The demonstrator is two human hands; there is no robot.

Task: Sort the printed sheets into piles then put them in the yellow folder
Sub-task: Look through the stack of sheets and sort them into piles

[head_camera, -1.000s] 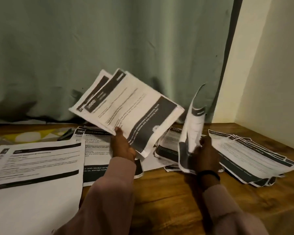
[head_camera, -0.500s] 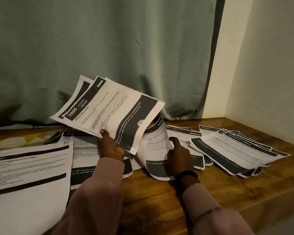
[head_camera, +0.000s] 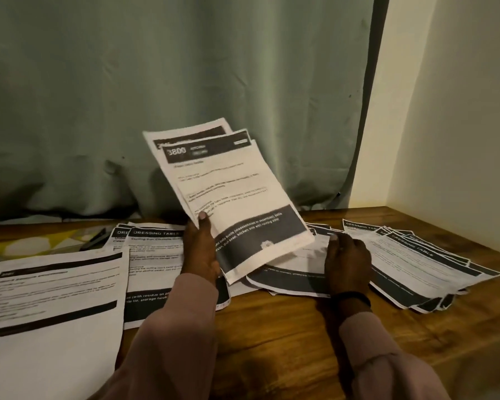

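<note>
My left hand (head_camera: 200, 249) grips a small stack of printed sheets (head_camera: 228, 192) by its lower left edge, held tilted up above the wooden table (head_camera: 286, 342). The top sheet is headed "3800". My right hand (head_camera: 347, 261) rests flat, fingers down, on a low pile of sheets (head_camera: 289, 277) at the table's middle. A fanned pile headed "Dressing Table" (head_camera: 422, 261) lies to its right. Another pile (head_camera: 153, 255) lies left of my left hand, partly under my sleeve. A large sheet pile (head_camera: 49, 298) fills the near left. The yellow folder (head_camera: 41, 241) shows at the far left, mostly covered.
A green curtain (head_camera: 156, 96) hangs along the table's back edge. A pale wall (head_camera: 459, 111) closes the right side. A dark pen-like object (head_camera: 94, 239) lies on the yellow folder. Bare wood shows along the table's front between my arms.
My right hand has laid its sheet down on the middle pile and now rests on it. The stack in my left hand has turned more upright and swung toward the centre.
</note>
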